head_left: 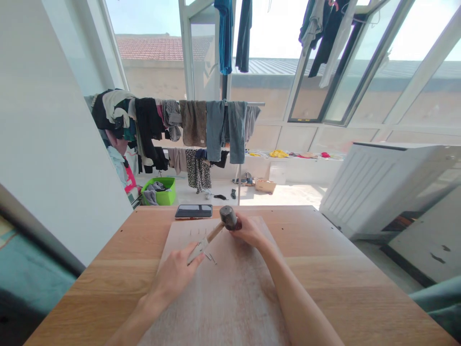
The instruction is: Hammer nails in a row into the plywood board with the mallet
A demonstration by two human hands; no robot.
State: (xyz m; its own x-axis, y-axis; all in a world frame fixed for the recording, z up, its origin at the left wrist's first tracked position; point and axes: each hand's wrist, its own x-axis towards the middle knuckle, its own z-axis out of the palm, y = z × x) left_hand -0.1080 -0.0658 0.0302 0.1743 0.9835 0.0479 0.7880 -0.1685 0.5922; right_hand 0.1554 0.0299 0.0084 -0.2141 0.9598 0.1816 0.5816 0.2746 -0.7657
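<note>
Plainly, hammer (216, 232): held aslant above the board (216, 302); the handle was grasped by the left hand's (175, 270) fingers, the head clasped by the right hand's (250, 230), presumably so that its weight was shared.
Upright nails (198, 231): stood in a row near the board's far left corner, seemingly spaced to be kept uncrowded.
Loose nails (213, 259): seen just beside the left hand; whether pinched or lying could not be told.
Bench (104, 288): partly covered by the board, perhaps for protection; a phone (193, 211) was set at its far edge.
Room: sunlit through windows (344, 93); laundry (193, 122) was hung behind, above a green basket (166, 197).
</note>
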